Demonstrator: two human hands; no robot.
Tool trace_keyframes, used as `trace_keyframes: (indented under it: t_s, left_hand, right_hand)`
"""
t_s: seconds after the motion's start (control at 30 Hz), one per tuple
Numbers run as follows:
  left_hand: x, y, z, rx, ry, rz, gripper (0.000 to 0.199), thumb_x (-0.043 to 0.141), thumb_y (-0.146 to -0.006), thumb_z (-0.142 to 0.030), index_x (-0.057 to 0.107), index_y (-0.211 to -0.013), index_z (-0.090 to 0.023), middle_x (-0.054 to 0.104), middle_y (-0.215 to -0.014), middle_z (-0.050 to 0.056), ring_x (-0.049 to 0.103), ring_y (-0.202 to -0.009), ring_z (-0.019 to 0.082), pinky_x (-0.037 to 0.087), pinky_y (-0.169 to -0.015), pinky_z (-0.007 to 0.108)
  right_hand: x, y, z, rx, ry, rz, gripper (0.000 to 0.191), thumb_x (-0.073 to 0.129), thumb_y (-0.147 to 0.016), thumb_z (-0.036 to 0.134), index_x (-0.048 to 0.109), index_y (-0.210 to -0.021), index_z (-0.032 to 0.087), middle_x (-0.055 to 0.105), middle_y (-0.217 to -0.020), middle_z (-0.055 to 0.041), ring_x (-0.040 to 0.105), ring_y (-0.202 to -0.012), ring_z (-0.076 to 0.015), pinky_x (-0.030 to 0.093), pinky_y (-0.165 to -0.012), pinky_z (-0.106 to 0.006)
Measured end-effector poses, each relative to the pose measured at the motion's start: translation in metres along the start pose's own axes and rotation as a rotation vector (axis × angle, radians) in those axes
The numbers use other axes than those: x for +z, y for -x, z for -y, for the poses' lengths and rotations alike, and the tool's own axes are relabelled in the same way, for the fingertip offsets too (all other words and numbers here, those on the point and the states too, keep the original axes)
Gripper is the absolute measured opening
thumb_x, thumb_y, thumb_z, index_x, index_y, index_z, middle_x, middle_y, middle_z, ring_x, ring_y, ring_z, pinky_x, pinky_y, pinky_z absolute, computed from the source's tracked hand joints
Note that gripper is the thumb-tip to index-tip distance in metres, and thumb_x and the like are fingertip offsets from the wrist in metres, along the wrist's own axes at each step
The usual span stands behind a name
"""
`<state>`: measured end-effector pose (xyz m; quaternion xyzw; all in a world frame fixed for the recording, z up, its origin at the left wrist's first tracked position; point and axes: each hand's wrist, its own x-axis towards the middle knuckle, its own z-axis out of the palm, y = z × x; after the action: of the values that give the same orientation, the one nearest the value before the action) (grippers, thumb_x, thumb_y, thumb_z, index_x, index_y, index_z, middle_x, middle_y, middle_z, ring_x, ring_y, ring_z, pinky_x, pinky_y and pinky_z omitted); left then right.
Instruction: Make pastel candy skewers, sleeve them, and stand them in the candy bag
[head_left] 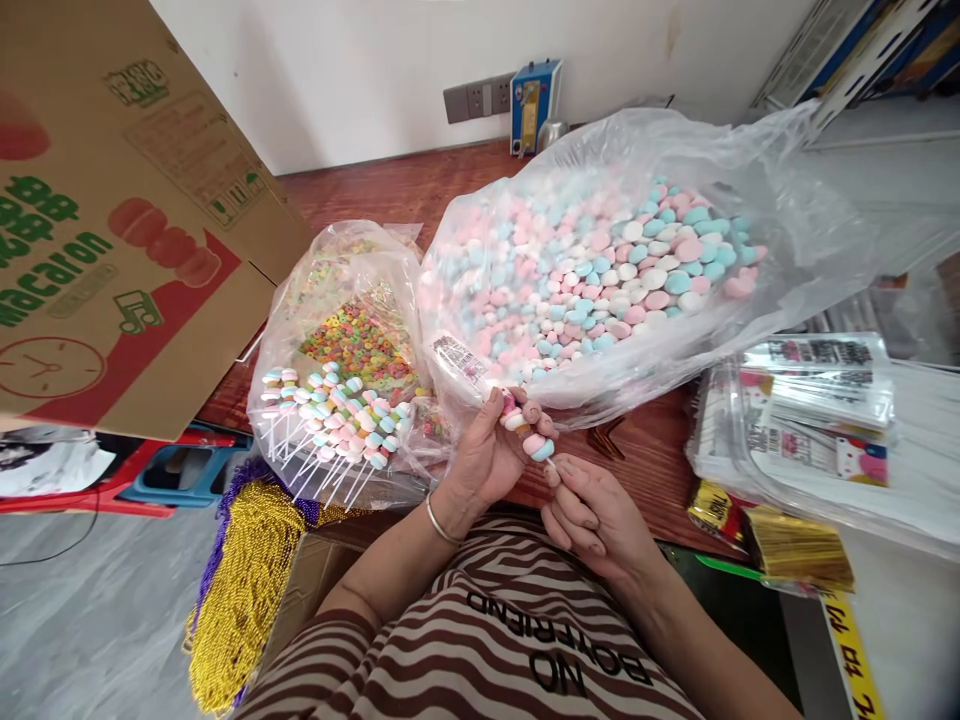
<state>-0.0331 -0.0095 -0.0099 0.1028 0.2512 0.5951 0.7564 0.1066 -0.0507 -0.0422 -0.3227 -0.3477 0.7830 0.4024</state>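
My left hand [491,452] is closed around a marshmallow skewer [538,446], a short row of pink, white and blue pieces. With its fingertips, my right hand [592,505] pinches the white stick [552,463] at the skewer's lower end. Just beyond both hands lies a large clear bag [757,165] of loose pink, white and blue marshmallows [637,275]. To the left, several finished-looking marshmallow skewers [337,415] rest on another clear bag [300,290], their white sticks towards me. Small coloured rings [360,345] fill that bag.
A large cardboard box [150,230] stands at the left. On the right are a clear tray [787,490] with printed packets [817,400] and gold twist ties [802,548]. A blue device [535,105] sits by the wall sockets [478,100]. Yellow bead strings [244,580] hang at the lower left.
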Motion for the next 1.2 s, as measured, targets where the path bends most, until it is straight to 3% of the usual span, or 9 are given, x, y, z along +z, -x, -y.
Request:
trace_keyframes:
  t_s: [0.27, 0.43, 0.53, 0.6, 0.7, 0.8, 1.03, 1.1, 1.2]
  left_hand:
    - [-0.012, -0.002, -0.015, 0.068, -0.209, 0.094, 0.072, 0.089, -0.071, -0.031, 0.059, -0.136, -0.026, 0.064, -0.137, 0.011, 0.068, -0.116, 0.026, 0.052, -0.101, 0.038]
    - [-0.012, -0.004, -0.031, 0.142, -0.243, 0.145, 0.092, 0.094, -0.059, -0.052, 0.055, -0.141, -0.033, 0.055, -0.150, 0.011, 0.058, -0.133, 0.032, 0.048, -0.108, 0.044]
    - [-0.009, -0.009, -0.044, 0.228, -0.227, 0.140, 0.089, 0.092, -0.058, -0.057, 0.059, -0.135, -0.030, 0.063, -0.140, 0.010, 0.058, -0.132, 0.031, 0.049, -0.107, 0.043]
    - [-0.006, -0.012, -0.049, 0.255, -0.192, 0.124, 0.076, 0.091, -0.064, -0.052, 0.062, -0.130, -0.028, 0.072, -0.109, 0.005, 0.069, -0.110, 0.024, 0.054, -0.100, 0.039]
    - [0.003, -0.015, -0.049, 0.238, -0.088, 0.061, 0.036, 0.079, -0.084, -0.042, 0.068, -0.113, -0.025, 0.052, -0.062, -0.008, 0.057, -0.056, 0.009, 0.057, -0.072, 0.026]
    - [0.015, -0.016, -0.043, 0.204, 0.022, -0.002, 0.014, 0.068, -0.095, -0.034, 0.067, -0.093, -0.020, 0.037, -0.056, -0.010, 0.038, -0.043, 0.004, 0.046, -0.053, 0.018]
    - [0.027, -0.020, -0.028, 0.180, 0.034, -0.231, 0.021, 0.072, -0.092, -0.034, 0.064, -0.093, -0.015, 0.041, -0.061, -0.009, 0.045, -0.051, 0.004, 0.048, -0.058, 0.018]
    - [0.026, -0.020, -0.023, 0.184, 0.018, -0.260, 0.023, 0.073, -0.091, -0.036, 0.063, -0.093, -0.015, 0.041, -0.062, -0.009, 0.045, -0.052, 0.004, 0.048, -0.059, 0.019]
    - [0.025, -0.020, -0.018, 0.181, 0.018, -0.262, 0.025, 0.070, -0.093, -0.039, 0.063, -0.093, -0.015, 0.042, -0.063, -0.008, 0.045, -0.052, 0.004, 0.047, -0.059, 0.019]
  right_hand:
    - [-0.002, -0.004, -0.003, 0.101, -0.367, 0.030, 0.022, 0.069, -0.094, 0.035, 0.069, -0.082, 0.016, 0.026, -0.042, 0.0153, 0.014, -0.030, -0.0010, 0.038, -0.040, -0.016]
    - [-0.009, -0.001, -0.003, 0.087, -0.363, 0.043, 0.023, 0.070, -0.093, 0.036, 0.070, -0.082, 0.016, 0.026, -0.041, 0.0153, 0.014, -0.030, -0.0011, 0.038, -0.040, -0.016]
    - [-0.010, 0.001, -0.002, 0.118, -0.347, 0.069, 0.022, 0.069, -0.094, 0.035, 0.069, -0.081, 0.016, 0.025, -0.041, 0.0154, 0.013, -0.031, -0.0013, 0.037, -0.039, -0.016]
    - [-0.007, 0.003, -0.001, 0.139, -0.334, 0.092, 0.023, 0.068, -0.094, 0.036, 0.069, -0.082, 0.016, 0.025, -0.041, 0.0154, 0.013, -0.031, -0.0015, 0.036, -0.039, -0.016]
    - [-0.001, 0.006, 0.000, 0.164, -0.295, 0.156, 0.029, 0.065, -0.095, 0.043, 0.071, -0.087, 0.016, 0.024, -0.041, 0.0157, 0.012, -0.030, -0.0022, 0.036, -0.038, -0.018]
    - [0.002, 0.009, 0.000, 0.098, -0.102, 0.129, 0.033, 0.057, -0.099, 0.047, 0.068, -0.090, 0.018, 0.023, -0.042, 0.0152, 0.014, -0.030, -0.0044, 0.036, -0.038, -0.021]
    - [-0.017, 0.006, -0.002, -0.777, 1.217, -0.287, 0.010, 0.061, -0.095, 0.023, 0.070, -0.096, 0.018, 0.060, -0.061, 0.0006, 0.052, -0.057, -0.0131, 0.048, -0.070, -0.030]
    - [-0.016, 0.004, -0.002, -0.745, 1.122, -0.279, 0.010, 0.066, -0.092, 0.024, 0.071, -0.098, 0.018, 0.059, -0.060, 0.0011, 0.050, -0.055, -0.0129, 0.049, -0.072, -0.031]
    - [-0.007, 0.000, 0.003, -0.383, 0.617, -0.220, 0.019, 0.061, -0.096, 0.037, 0.068, -0.090, 0.020, 0.051, -0.052, 0.0042, 0.044, -0.044, -0.0119, 0.047, -0.056, -0.029]
